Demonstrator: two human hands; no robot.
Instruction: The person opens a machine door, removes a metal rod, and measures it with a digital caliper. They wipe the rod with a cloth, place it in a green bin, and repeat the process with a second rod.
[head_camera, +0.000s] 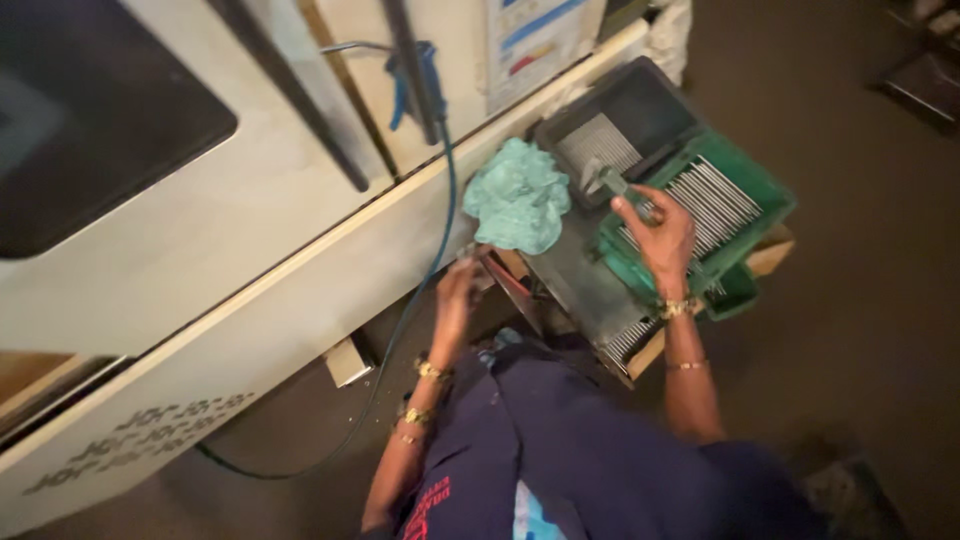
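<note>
A small metal adjustable wrench, grey and dull, with its open jaw head pointing up and to the left, stands out against the dark tray behind it. It sits at the top of the right hand, its handle running down into the fingers, so the head pokes clear above the fingertips while the rest is covered by the grip. The right hand's grip is closed around that handle, thumb and fingers pinched together, and it hovers over a green plastic crate filled with rows of thin bright metal rods. Just behind the wrench lies a dark grey tray with a second batch of the same rods in its near corner. The left hand reaches forward lower down, at the edge of the metal tabletop; its fingers are bent around something small and pale, but blur hides what it is and how tightly the grip closes. A crumpled teal cloth rests between the two hands, lying against the side of a large cream machine housing. A blue cable hangs down the machine's face just left of the cloth.
</note>
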